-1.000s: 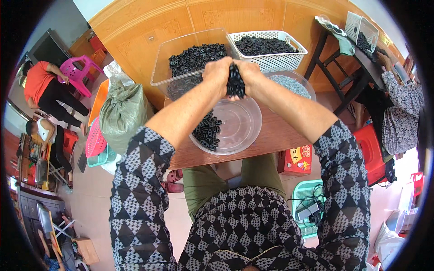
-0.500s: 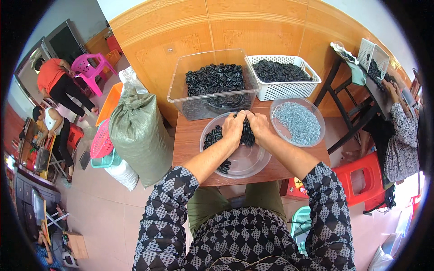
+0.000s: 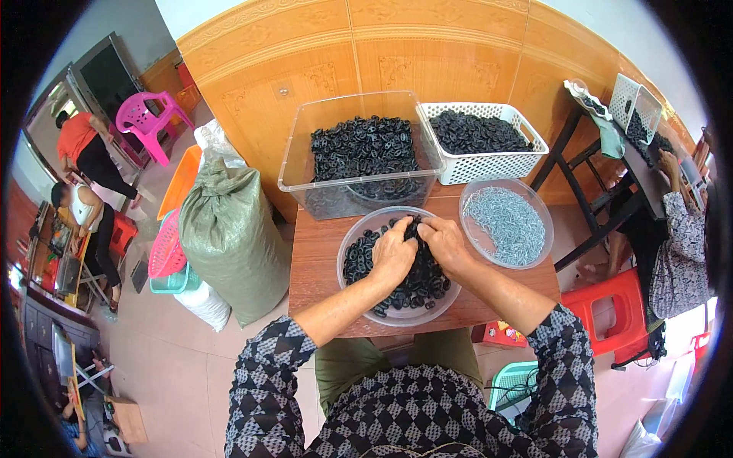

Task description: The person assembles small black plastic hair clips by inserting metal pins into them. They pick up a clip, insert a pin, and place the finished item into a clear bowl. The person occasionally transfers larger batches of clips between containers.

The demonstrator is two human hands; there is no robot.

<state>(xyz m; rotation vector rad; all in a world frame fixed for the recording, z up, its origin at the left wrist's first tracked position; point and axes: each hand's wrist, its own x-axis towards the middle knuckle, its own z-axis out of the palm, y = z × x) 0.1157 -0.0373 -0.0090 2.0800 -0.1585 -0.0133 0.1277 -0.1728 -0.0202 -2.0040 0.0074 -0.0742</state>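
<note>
A round clear plastic bowl (image 3: 439, 314) stands at the table's near edge, holding many small black oval plastic pieces (image 3: 416, 286) with holes. My left hand (image 3: 393, 256) and my right hand (image 3: 447, 246) meet over its far half. Their fingers are curled down around some of the pieces, thumbs close together; the fingertips are partly hidden among them. To the right sits a clear round tub (image 3: 544, 248) of small silvery metal pieces (image 3: 504, 225). Behind the bowl is a large clear bin (image 3: 305, 183) of similar black pieces, beside a white perforated basket (image 3: 489, 164) filled with more.
The brown table (image 3: 313, 267) stands against a wood-panelled wall (image 3: 275, 53). A tied green sack (image 3: 233, 244) leans left of it, near stacked pink and teal baskets (image 3: 168, 252). On the right are a red stool (image 3: 611, 309) and a seated person (image 3: 676, 252). Other people work far left.
The black pieces now lie spread across the bowl, where its near part was bare before. My hands have come slightly nearer with the bowl's view shifting down; the head view has tilted.
</note>
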